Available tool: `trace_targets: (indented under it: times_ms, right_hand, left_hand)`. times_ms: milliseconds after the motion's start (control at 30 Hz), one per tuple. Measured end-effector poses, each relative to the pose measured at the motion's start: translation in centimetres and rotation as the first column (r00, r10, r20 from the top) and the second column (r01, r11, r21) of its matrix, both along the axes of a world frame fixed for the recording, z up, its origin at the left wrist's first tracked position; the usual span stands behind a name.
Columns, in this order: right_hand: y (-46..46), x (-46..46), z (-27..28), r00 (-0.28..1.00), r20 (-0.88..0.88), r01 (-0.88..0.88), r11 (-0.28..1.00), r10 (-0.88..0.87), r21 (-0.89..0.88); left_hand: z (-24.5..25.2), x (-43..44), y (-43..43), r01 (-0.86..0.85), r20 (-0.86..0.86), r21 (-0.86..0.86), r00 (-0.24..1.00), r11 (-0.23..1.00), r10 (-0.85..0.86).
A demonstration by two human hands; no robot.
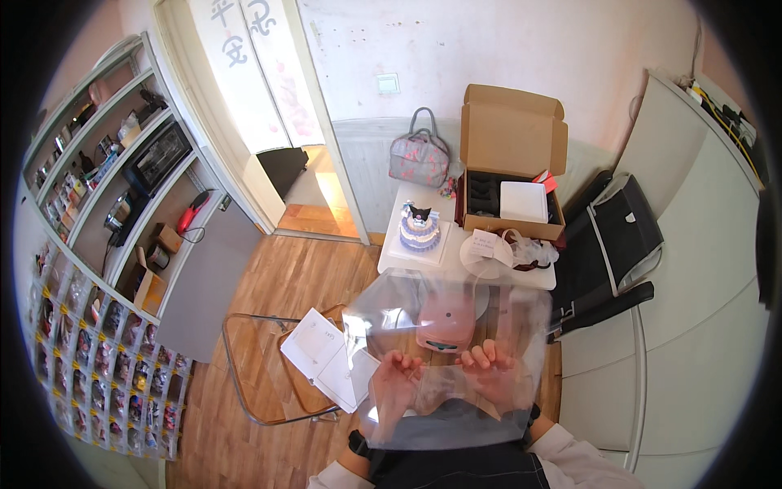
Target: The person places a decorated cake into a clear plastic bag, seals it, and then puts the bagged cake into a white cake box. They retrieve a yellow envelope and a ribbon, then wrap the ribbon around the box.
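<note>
A large clear plastic box or sleeve (pixel 519 318) is held up in front of my body. Inside its outline, seen through the film, are my left hand (pixel 396 379) on the left and my right hand (pixel 492 370) on the right, fingers curled at its inner edge. Beyond it, partly seen through the plastic, lies a pink appliance with a rounded lid (pixel 446 318). Farther off, a small tiered cake or cake model (pixel 420 235) in blue and white, topped with a black character figure, stands on a white board (pixel 447 239) on the white table (pixel 391 263).
An open cardboard box (pixel 513 137) stands at the table's back right, near a grey handbag (pixel 419 160). Sheets of paper (pixel 314 345) lie on a transparent folding chair (pixel 244 379) at left. A black office chair (pixel 626 226) is at right; shelves (pixel 140 189) line the left wall.
</note>
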State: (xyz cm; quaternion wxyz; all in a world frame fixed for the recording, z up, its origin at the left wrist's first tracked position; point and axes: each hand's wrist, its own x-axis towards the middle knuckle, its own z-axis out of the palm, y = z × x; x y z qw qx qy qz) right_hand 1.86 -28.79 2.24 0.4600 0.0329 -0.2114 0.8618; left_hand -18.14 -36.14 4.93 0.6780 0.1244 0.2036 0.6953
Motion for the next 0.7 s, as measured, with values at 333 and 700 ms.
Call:
trace_targets:
  times_ms: [333, 700]
  right_hand:
    - [5.9, 6.2, 4.3, 0.888, 0.413, -0.062, 0.943, 0.202, -0.326]
    - [4.2, 5.4, 1.1, 0.995, 0.041, -0.071, 0.955, 0.086, -0.289]
  left_hand:
    - [0.8, -0.1, -1.8, 0.050, 0.076, -0.370, 0.997, 0.928, -0.024]
    - [0.8, -0.6, -2.7, 0.208, 0.007, -0.341, 0.976, 0.917, -0.218]
